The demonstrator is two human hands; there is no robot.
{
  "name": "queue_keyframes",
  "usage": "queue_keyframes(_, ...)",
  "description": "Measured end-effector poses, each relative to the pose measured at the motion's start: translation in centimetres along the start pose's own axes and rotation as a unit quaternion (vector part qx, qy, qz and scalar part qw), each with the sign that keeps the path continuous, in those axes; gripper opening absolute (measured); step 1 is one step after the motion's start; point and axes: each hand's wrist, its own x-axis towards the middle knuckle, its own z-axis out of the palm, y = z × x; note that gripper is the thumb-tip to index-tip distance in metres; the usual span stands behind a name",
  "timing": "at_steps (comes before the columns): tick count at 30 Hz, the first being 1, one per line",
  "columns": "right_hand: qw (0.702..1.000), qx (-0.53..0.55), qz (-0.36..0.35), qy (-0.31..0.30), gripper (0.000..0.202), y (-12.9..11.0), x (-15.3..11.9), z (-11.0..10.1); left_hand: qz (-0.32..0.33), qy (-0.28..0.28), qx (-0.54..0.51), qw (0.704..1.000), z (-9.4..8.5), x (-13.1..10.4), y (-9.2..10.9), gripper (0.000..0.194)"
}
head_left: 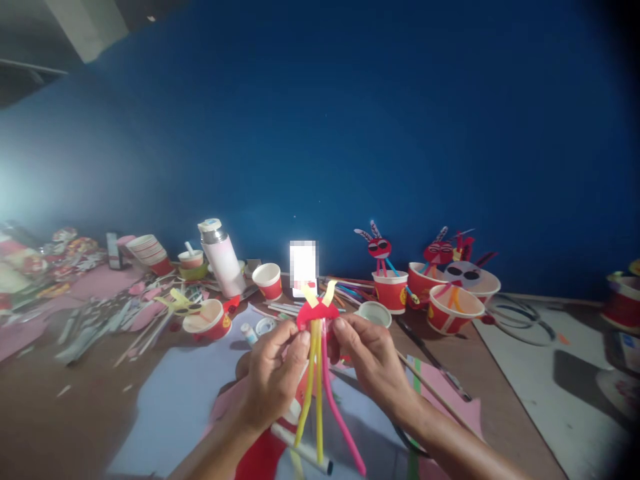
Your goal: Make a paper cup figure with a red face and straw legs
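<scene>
Between my two hands I hold up a red paper cutout point(319, 309), roughly round, with pale yellow strips standing from its top. Yellow pipe cleaners point(319, 393) and a pink pipe cleaner point(332, 393) hang down from it. My left hand point(280, 367) pinches the cutout's left edge between thumb and fingers. On the opposite edge my right hand point(373, 357) pinches it the same way. Below the hanging strands lie a white marker point(305, 448) with a dark tip end and a red sheet point(260, 457).
A blue paper sheet point(165, 407) spreads under my hands. Behind stand a thermos point(223, 260), a paper cup point(267, 281) and a bright phone screen point(303, 263). At right, red paper cups point(390, 293) hold bug-like paper figures. Scraps and sticks litter the left side.
</scene>
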Motion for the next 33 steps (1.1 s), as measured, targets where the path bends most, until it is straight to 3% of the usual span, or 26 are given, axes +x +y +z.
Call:
queue_keyframes(6, 0.990, -0.084, -0.054, 0.102, 0.018, -0.2, -0.2, -0.7, 0.077, 0.031, 0.139, 0.987, -0.7, 0.5, -0.2, 0.026)
queue_keyframes(12, 0.967, -0.238, -0.088, 0.028, 0.016, -0.7, -0.6, 0.0, 0.173, 0.040, 0.236, 0.955, -0.1, 0.8, -0.2, 0.019)
queue_keyframes(20, 0.970, -0.232, -0.073, 0.019, 0.023, -0.1, -0.3, -0.1, 0.206, -0.023, 0.237, 0.949, 0.1, 0.9, 0.0, 0.008)
queue_keyframes(28, 0.980, -0.195, -0.012, 0.043, 0.009, 0.6, 0.5, -0.3, 0.188, -0.029, 0.190, 0.963, 0.0, 1.0, 0.2, 0.013)
queue_keyframes(33, 0.995, -0.015, 0.091, 0.034, 0.018, 0.9, 1.2, -1.0, 0.038, 0.033, 0.084, 0.995, -0.7, 1.1, 0.6, 0.011)
